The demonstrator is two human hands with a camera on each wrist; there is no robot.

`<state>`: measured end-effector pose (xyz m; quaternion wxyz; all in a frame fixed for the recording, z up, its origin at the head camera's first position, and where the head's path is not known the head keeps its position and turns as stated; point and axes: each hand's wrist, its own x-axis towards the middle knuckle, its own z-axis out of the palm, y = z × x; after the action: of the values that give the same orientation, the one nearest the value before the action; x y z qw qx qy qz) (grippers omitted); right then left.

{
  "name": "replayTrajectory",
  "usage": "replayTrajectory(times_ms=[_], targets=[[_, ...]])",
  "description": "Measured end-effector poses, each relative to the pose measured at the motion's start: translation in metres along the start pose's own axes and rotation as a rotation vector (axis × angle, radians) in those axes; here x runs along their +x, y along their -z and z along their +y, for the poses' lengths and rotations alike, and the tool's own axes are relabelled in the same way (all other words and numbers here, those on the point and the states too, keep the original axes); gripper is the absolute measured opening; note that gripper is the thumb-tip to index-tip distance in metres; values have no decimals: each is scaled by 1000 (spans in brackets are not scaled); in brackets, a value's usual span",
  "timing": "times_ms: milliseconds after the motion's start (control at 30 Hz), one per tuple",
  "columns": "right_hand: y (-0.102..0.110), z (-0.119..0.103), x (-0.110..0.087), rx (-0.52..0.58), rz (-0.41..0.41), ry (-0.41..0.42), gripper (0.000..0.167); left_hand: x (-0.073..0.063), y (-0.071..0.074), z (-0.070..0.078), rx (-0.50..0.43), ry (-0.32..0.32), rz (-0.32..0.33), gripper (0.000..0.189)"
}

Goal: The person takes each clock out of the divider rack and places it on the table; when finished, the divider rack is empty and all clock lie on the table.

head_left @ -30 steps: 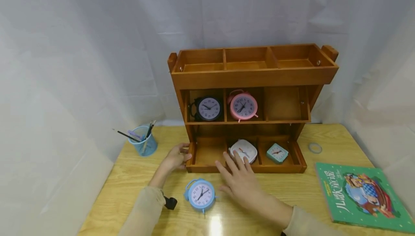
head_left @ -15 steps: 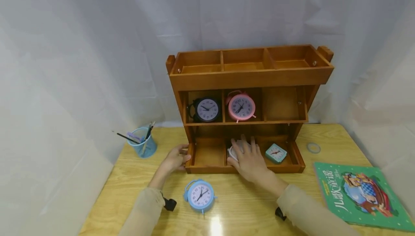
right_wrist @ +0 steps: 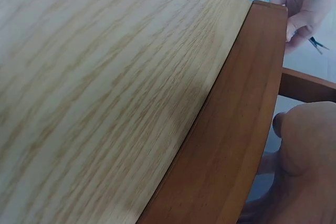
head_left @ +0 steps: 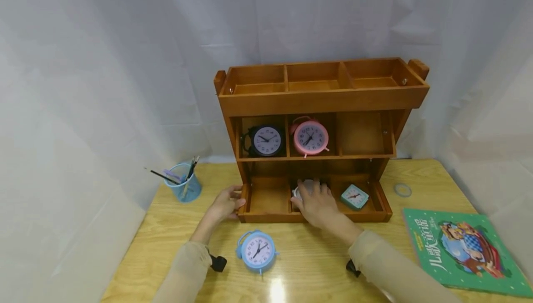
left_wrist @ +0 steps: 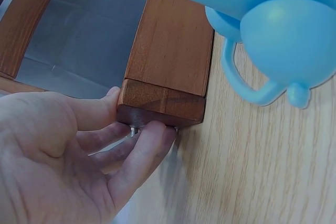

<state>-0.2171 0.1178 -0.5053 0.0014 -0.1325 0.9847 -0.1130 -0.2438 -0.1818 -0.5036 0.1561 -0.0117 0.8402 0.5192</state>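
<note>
My left hand (head_left: 225,203) grips the lower left corner of a brown wooden shelf rack (head_left: 316,102); in the left wrist view its thumb and fingers (left_wrist: 144,153) lie against that corner. Over the bottom middle compartment, my right hand (head_left: 319,207) has its fingers curled around a white alarm clock (head_left: 307,186), mostly hidden under the hand. To its right a small teal clock (head_left: 355,196) tilts in the bottom right compartment. A blue alarm clock (head_left: 258,250) with a handle lies face up on the table, in front of the rack.
Black (head_left: 267,140) and pink (head_left: 311,137) alarm clocks sit on the middle tier. A blue mesh pen cup (head_left: 187,189) stands at the left, pencils sticking out. At the right lie a green book (head_left: 466,250) and a grey ring (head_left: 402,190) on the wooden table (head_left: 166,252).
My right hand has moved forward onto the white alarm clock, and its fingers have curled around it. The left hand keeps its hold on the rack's corner.
</note>
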Motion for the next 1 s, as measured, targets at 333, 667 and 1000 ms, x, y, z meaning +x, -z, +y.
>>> replayTrajectory(times_ms=[333, 667, 1000], targets=[[-3, 5, 5, 47, 16, -22, 57, 0, -1, 1, -1, 1, -4, 53], [-1, 6, 8, 70, -25, -48, 65, -2, -1, 3, 2, -6, -5, 53], [5, 8, 12, 155, -69, -93, 72, -4, -2, 2, -11, -4, -6, 53]])
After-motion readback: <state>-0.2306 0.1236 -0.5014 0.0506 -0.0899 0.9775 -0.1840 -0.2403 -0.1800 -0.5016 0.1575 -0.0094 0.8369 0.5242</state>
